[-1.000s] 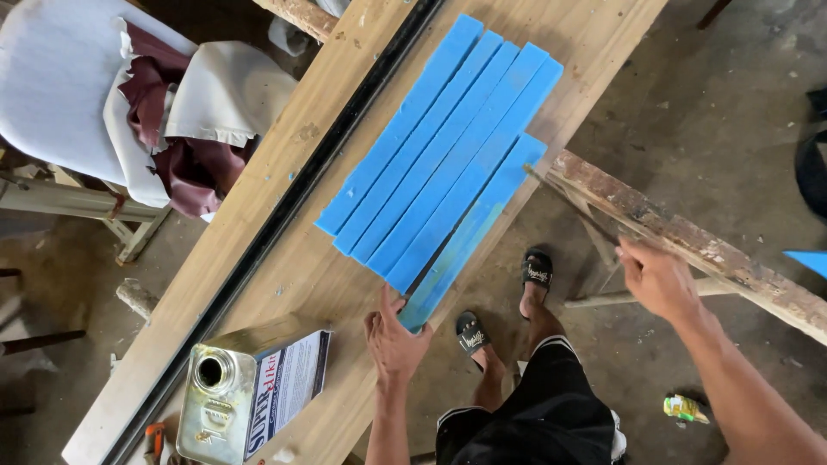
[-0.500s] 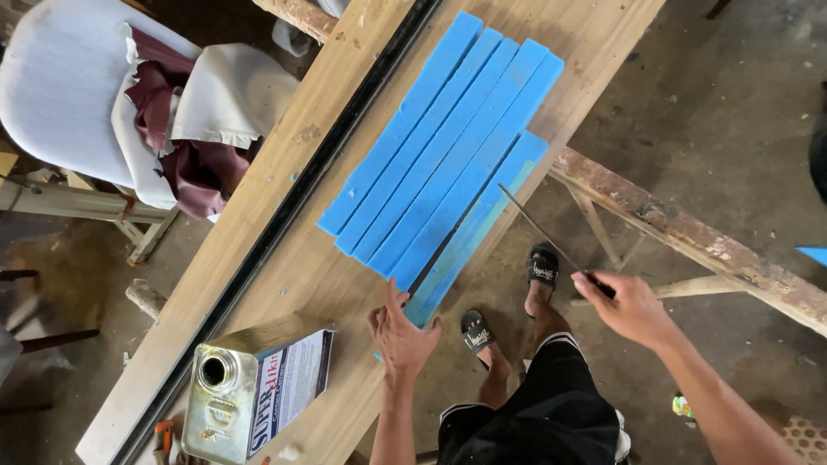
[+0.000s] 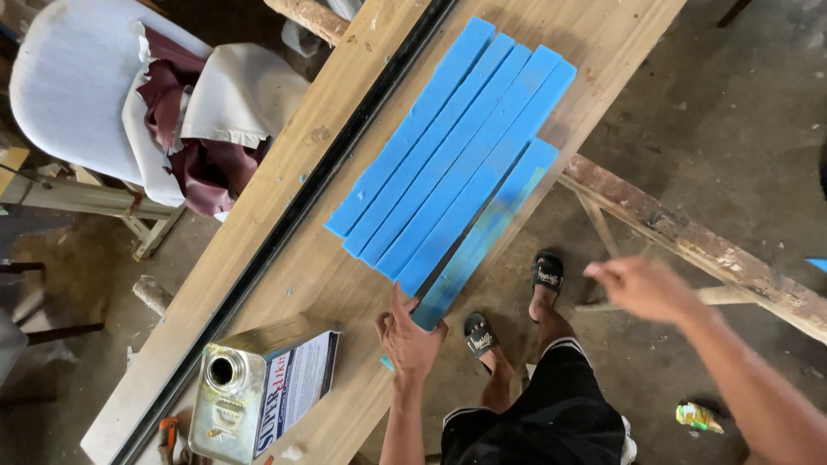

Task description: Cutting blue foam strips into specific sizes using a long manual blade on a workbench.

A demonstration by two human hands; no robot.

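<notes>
Blue foam strips (image 3: 448, 164), long and rectangular, laid side by side in a slanting row on the light wooden plank desk (image 3: 336, 267), five packed tight and a sixth (image 3: 482, 232) set lower at the desk's outer edge, its near end overhanging slightly. Left hand (image 3: 411, 337) pressed flat on the desk at the near end of that sixth strip, fingers (image 3: 399, 303) spread and released, touching the strip's end, gripping nothing. Right hand (image 3: 642, 287) raised off the desk over the floor, well apart from the strips, blurred; fingers loosely extended, nothing visibly held, though cannot tell for certain through the blur. Dark narrow groove (image 3: 293, 224) running lengthwise along the desk, beside the row of strips. Silver rectangular metal can (image 3: 250, 392) with a round open spout and a white printed label, lying on the desk near the left hand, to its left. Orange-handled tool (image 3: 168, 430) just beside the can at the desk's lower end, only partly in view. Weathered wooden beam (image 3: 698, 245) angled out from under the desk's edge to the right. Black sandals (image 3: 548, 274) on both feet, planted on the grey concrete floor (image 3: 732, 112) beneath the desk's edge; black shorts with white stripes below them. White chair (image 3: 77, 95) draped with torn cream and maroon upholstery, standing well left of the desk. Small crumpled green and yellow wrapper (image 3: 698, 417) on the floor under the right forearm.
</notes>
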